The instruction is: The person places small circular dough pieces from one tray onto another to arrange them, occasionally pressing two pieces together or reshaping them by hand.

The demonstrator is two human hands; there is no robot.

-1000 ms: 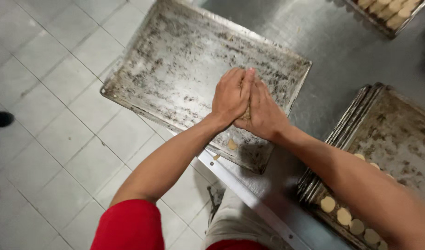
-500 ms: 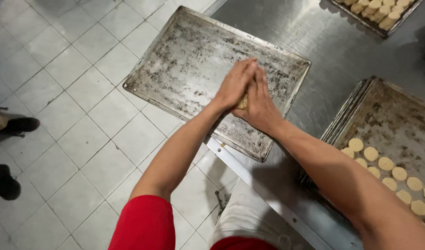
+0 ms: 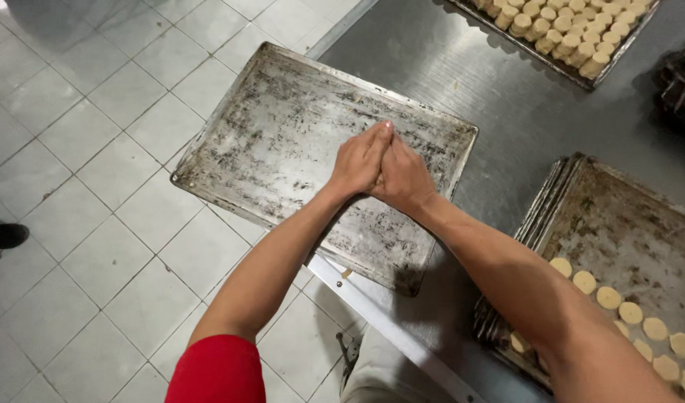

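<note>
Palms pressed flat together at centre frame: left hand and right hand joined, fingertips pointing toward upper right. Whether anything sits pinched in that grip, cannot tell; nothing visible between the palms. Bare forearms reaching in from the bottom edge, left one ending in a red sleeve at lower centre.

Directly beneath the hands, a large worn baking tray, scorched and speckled, lying tilted across the edge of a steel desk, its left half hanging out over the white tiled floor.

At lower right, a stack of similar trays, the top one carrying round pale dough discs in rows along its lower part. At upper right, another tray filled edge to edge with thicker pale dough rounds, well apart from the hands.

At far left edge, a dark shoe on the tiles, belonging to someone else.
</note>
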